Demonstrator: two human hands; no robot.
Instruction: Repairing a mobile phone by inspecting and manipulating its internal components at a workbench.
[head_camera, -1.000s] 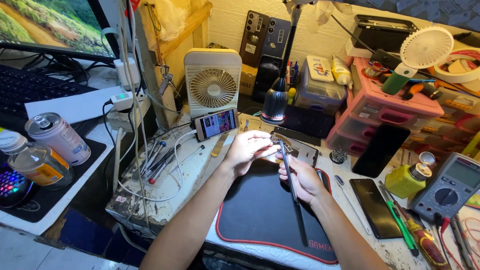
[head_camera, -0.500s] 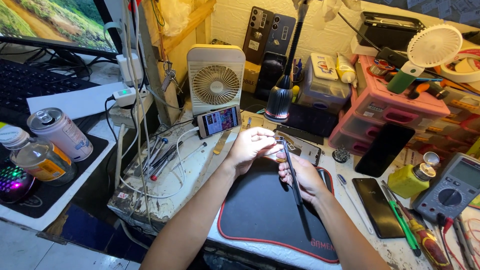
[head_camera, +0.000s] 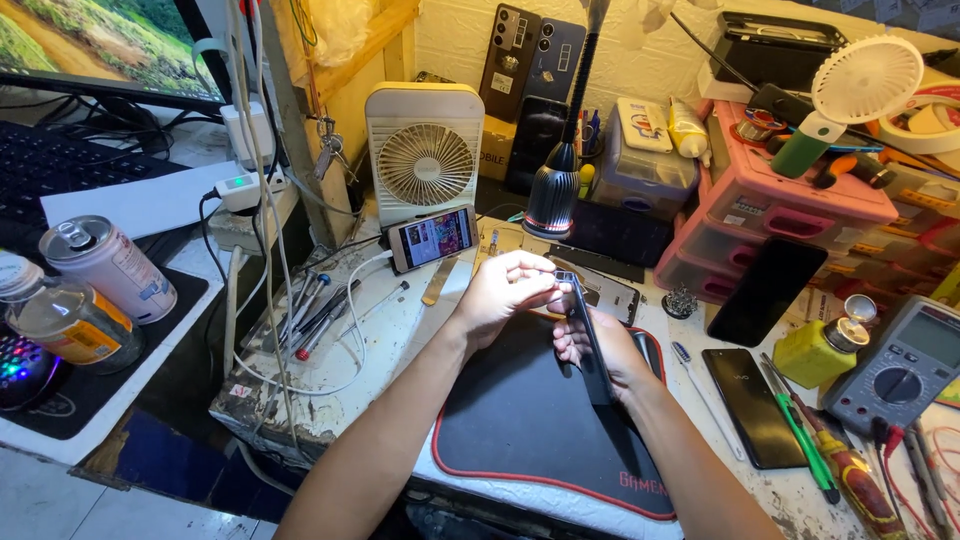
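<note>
Both hands work over the black rubber mat with its red border (head_camera: 520, 420), near the middle of the crowded counter (head_camera: 390, 340). The right hand (head_camera: 600, 350) cradles a slim dark smartphone (head_camera: 588, 335) edge-on, its fingers wrapped around the lower half, while the left hand (head_camera: 505, 290) pinches together at the phone's top end. What sits between those fingertips is too small to tell. Just behind the hands, a lit smartphone (head_camera: 432, 238) leans against a cream desk fan (head_camera: 424, 150), and a black lamp base (head_camera: 553, 195) stands nearby. To my eye, doing this well means a steady right-hand grip, with the left hand's pinch kept light and square to the edge.
</note>
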